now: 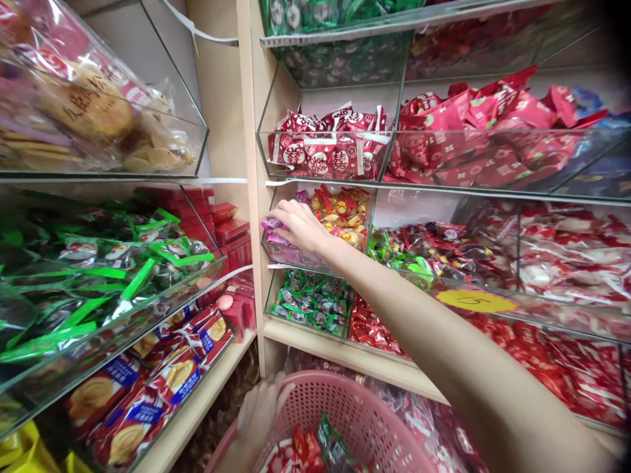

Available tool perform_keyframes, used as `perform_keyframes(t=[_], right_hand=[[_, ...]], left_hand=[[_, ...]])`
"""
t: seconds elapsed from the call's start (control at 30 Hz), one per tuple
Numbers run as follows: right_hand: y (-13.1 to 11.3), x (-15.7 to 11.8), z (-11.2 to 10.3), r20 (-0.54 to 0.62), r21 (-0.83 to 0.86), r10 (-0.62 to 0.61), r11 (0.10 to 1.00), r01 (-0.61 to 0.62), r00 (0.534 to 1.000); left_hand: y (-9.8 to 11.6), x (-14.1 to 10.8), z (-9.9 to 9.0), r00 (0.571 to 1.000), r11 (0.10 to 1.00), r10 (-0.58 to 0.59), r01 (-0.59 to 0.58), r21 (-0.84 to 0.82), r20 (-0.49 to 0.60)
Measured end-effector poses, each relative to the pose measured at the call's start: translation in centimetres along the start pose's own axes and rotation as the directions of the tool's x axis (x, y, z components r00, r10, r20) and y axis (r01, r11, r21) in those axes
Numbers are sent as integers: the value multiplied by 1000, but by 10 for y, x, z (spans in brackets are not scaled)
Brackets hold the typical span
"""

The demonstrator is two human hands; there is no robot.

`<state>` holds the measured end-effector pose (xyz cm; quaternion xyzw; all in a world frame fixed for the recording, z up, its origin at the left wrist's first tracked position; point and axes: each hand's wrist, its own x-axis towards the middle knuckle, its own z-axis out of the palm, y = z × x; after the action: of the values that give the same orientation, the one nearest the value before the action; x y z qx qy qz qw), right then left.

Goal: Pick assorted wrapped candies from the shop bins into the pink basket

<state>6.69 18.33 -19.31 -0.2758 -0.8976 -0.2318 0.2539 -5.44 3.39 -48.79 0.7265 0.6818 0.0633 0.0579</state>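
Note:
My right hand (298,225) reaches into a clear bin on the middle shelf, its fingers curled over purple-wrapped candies (272,226); whether it grips one is hidden. Yellow and red wrapped candies (345,207) lie just right of it in the same bin. Low in the view, my left hand (261,407) rests at the left rim of a pink perforated basket (365,407), fingers apart and slightly blurred. Inside the basket lie red packets (305,447) and a green packet (332,441).
Green-wrapped candies (313,299) fill the bin below my right hand. Dark red packets (325,141) sit above. A yellow price tag (476,300) hangs at the right. Green-edged packets (118,249) and cookie packs (148,387) occupy the left shelves, beside a wooden post (254,197).

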Motion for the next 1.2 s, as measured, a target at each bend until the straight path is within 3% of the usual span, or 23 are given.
perform_keyframes(t=[0.27,0.77,0.97,1.1,1.2], right_hand=[[-6,-1,-7,-77,-37,-26,999,23,997],[-10,-14,-22,-160,-9,14,1000,-15,987],[-9,-18,-20,-281,138,49,990,-10,958],[-32,-32,-33,-416,236,81,972,21,906],[-66,-70,-46,-505,315,89,945,87,859]], left_hand=[[-1,-3,3,999,1000,26,-26,-2,-46],[7,-8,-10,1000,1000,4,-3,25,-8],[10,-9,-10,1000,999,30,-30,11,-4],[13,-10,-11,1000,1000,26,-26,0,-2],[17,-10,-12,1000,1000,7,-7,17,17]])
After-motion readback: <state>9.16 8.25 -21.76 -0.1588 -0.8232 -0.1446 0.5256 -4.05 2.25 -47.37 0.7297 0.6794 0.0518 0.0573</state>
